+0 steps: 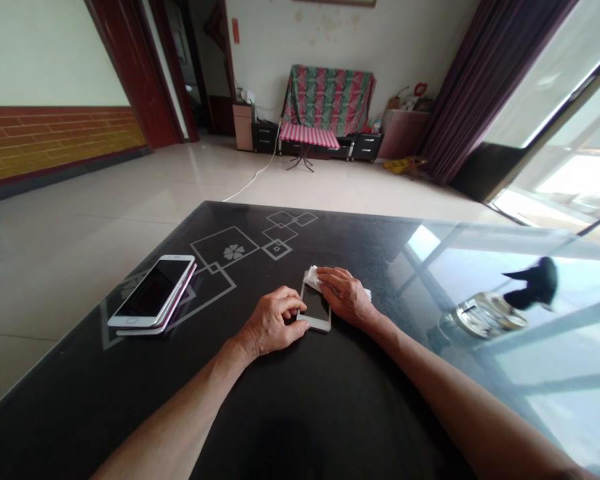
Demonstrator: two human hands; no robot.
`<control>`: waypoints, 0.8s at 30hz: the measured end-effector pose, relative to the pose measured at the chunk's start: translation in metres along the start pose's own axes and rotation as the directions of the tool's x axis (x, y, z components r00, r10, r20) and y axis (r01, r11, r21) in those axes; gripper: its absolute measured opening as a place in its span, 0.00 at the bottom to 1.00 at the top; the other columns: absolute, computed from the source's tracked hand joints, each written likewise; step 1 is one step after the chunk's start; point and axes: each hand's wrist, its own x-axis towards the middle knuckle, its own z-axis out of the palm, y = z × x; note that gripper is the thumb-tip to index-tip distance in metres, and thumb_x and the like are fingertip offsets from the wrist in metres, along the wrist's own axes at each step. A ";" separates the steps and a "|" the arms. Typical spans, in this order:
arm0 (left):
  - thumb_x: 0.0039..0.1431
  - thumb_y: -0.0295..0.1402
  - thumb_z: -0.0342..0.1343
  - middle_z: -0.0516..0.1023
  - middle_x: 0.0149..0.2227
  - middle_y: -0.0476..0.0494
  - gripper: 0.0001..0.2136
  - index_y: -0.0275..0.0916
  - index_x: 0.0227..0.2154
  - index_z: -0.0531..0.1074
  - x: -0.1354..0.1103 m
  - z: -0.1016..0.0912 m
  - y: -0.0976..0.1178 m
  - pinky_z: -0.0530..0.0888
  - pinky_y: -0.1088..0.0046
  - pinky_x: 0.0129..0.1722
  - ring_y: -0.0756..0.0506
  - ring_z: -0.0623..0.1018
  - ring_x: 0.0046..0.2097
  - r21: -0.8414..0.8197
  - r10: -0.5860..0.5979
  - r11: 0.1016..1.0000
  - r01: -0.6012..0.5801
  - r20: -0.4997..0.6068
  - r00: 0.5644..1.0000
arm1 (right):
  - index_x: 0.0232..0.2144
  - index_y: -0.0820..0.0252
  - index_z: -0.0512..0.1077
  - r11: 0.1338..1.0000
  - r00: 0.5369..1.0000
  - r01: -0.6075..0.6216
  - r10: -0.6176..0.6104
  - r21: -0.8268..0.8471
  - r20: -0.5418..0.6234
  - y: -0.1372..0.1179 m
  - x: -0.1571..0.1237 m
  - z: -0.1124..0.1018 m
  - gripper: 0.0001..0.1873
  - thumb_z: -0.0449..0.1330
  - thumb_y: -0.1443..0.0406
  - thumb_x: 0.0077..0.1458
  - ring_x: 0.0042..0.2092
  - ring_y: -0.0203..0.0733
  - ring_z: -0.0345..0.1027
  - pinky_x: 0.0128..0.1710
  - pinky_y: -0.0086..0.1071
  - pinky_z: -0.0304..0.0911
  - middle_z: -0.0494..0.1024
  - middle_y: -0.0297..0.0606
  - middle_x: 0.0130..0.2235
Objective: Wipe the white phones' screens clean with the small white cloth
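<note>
A white-framed smartphone (316,309) with a dark screen lies flat on the black table between my hands. My left hand (275,320) grips its left edge, with the thumb at the lower corner and the fingers bent along the side. Over the upper part of the screen, my right hand (347,293) presses a white tissue (311,276), its fingers laid across it. Part of the tissue is hidden under the palm and peeks out beside the wrist. To the left, another white smartphone (157,293) rests on top of a stack of phones.
The glossy black table (260,427) has a pale square pattern. At right stand a blurred clear glass container (485,317) and a black object (537,283) beside it. Beyond the table are a pink striped stool (310,135), a white cable (253,179) and purple curtains (485,80).
</note>
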 end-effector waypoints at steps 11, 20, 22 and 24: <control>0.49 0.27 0.57 0.70 0.56 0.33 0.27 0.32 0.55 0.66 0.039 0.004 -0.030 0.66 0.59 0.60 0.38 0.69 0.58 0.258 -0.019 0.966 0.019 -0.003 1.000 | 0.34 0.58 0.74 1.000 0.997 -0.009 0.011 0.026 -0.081 -0.002 0.000 0.003 0.11 0.55 0.73 0.51 0.45 0.44 0.71 0.51 0.43 0.64 0.78 0.41 0.43; 0.49 0.24 0.50 0.72 0.56 0.42 0.31 0.37 0.59 0.60 0.058 0.000 -0.052 0.63 0.62 0.62 0.44 0.69 0.58 0.111 0.027 0.993 -0.043 0.140 0.990 | 0.37 0.58 0.73 1.000 1.000 0.002 -0.002 -0.011 -0.017 -0.005 0.001 -0.001 0.12 0.54 0.74 0.53 0.46 0.45 0.69 0.50 0.43 0.63 0.77 0.41 0.45; 0.48 0.23 0.50 0.71 0.56 0.41 0.32 0.37 0.60 0.60 0.058 -0.002 -0.053 0.63 0.63 0.62 0.44 0.69 0.59 0.117 0.038 0.992 -0.056 0.151 0.988 | 0.39 0.57 0.73 1.000 1.000 0.016 -0.016 -0.015 0.003 -0.006 0.002 -0.001 0.13 0.53 0.73 0.54 0.46 0.45 0.68 0.50 0.43 0.63 0.77 0.41 0.46; 0.48 0.23 0.50 0.71 0.57 0.41 0.32 0.36 0.60 0.60 0.058 -0.002 -0.053 0.63 0.63 0.62 0.44 0.69 0.59 0.115 0.033 0.992 -0.052 0.159 0.987 | 0.38 0.58 0.74 1.000 1.000 0.012 -0.012 -0.010 0.004 -0.006 0.002 -0.001 0.13 0.54 0.73 0.53 0.46 0.45 0.68 0.49 0.43 0.64 0.77 0.41 0.45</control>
